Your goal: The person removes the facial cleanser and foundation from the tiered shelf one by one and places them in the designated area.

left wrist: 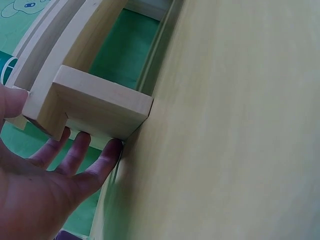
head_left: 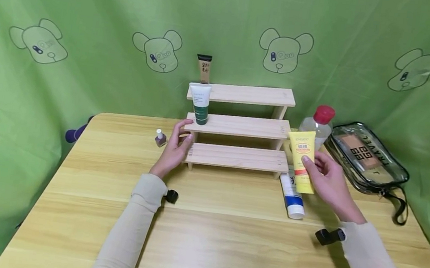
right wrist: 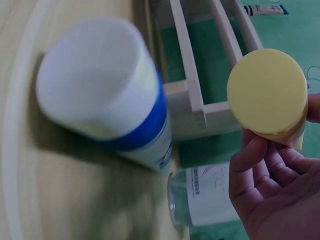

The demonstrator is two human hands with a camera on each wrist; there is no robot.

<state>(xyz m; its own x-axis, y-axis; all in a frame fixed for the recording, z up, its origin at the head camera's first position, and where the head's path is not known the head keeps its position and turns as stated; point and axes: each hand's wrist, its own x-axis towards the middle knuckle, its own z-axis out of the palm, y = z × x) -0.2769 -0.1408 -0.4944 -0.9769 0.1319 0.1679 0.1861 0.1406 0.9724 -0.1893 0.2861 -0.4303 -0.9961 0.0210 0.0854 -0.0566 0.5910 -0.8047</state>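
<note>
- While the left hand [head_left: 174, 149] rests with straight fingers against the left end of the pale wooden three-step shelf [head_left: 241, 124], the right hand [head_left: 325, 175] grips a smooth yellow plastic tube [head_left: 301, 163].
- The tube is held just right of the shelf, above the table [head_left: 201, 236]; its long axis is nearly upright, with the round flat cap [right wrist: 267, 92] at the near, lower end.
- A white-and-blue tube [head_left: 292, 196] lies under it; a clear red-capped bottle [head_left: 318, 122] and a transparent pouch [head_left: 366, 158] are at the right.

yellow tube [head_left: 302, 163], blue-banded white tube [head_left: 292, 197], green bear-print backdrop [head_left: 92, 9], red-capped bottle [head_left: 319, 123]
</note>
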